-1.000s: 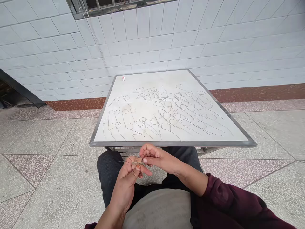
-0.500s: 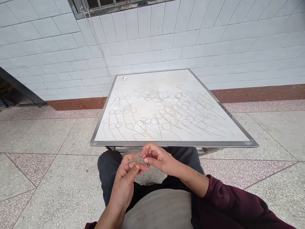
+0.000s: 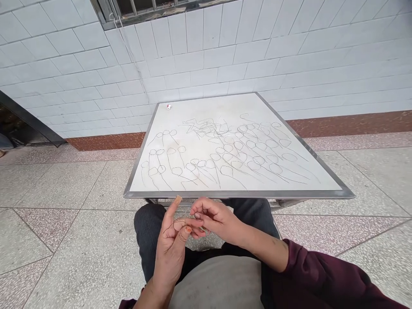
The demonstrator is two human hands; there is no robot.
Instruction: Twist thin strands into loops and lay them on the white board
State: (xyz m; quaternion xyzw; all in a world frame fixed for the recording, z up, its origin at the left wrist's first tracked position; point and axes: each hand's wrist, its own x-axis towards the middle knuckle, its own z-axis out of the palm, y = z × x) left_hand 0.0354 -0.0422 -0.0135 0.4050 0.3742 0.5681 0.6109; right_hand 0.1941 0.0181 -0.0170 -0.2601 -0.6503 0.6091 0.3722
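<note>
One white table (image 3: 196,148) stands before you. Your left hand (image 3: 170,255), one finger raised, pinches a thin wire (image 3: 180,221); your right hand (image 3: 225,223) curls narrowly alongside, its hold unclear. Many looped wires (image 3: 231,171) lie left, near and right; the far-middle tangle (image 3: 209,127) looks mostly unlooped.

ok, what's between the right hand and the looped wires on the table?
The table's grey metal edge runs between the right hand and the looped wires, as seen in the head view.
</note>
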